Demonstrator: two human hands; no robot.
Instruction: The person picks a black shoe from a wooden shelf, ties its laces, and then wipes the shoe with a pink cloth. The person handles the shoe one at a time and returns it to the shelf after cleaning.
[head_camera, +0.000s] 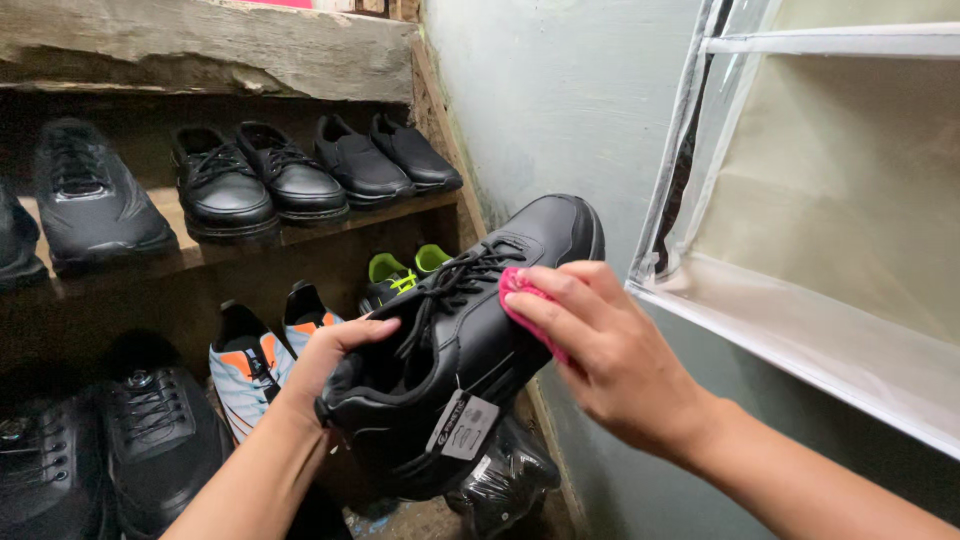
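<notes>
Shelving: I see a rough wooden shoe rack (300, 235) filling the left of the view; its upper board carries black lace-up and slip-on shoes (290, 175), the lower level holds orange-and-white trainers (245, 365) and a green-lined pair (400, 270).
Wall unit: a clear-fronted cabinet (800, 300) stands at right, cut off by the frame edge.
Work item: a black lace-up shoe (470, 340) is held in the air in front of the rack, toe tilted up and away, a hang tag (462, 425) dangling from its side.
Left hand (325, 355): grasping the shoe at the heel collar, thumb over the rim, fingers inside or behind the opening.
Right hand (600, 350): clenched around a pink cloth (525, 300), pressing it against the shoe's side near the laces.
Step in hand: I judge this to be wiping of the upper.
Next move calls for: a steady heel grip and light, even cloth pressure, keeping clear of the laces.
Hidden: most of the cloth lies under the fingers; the shoe's far side and sole are out of view; wrapped dark items (505, 485) below are hard to identify.
</notes>
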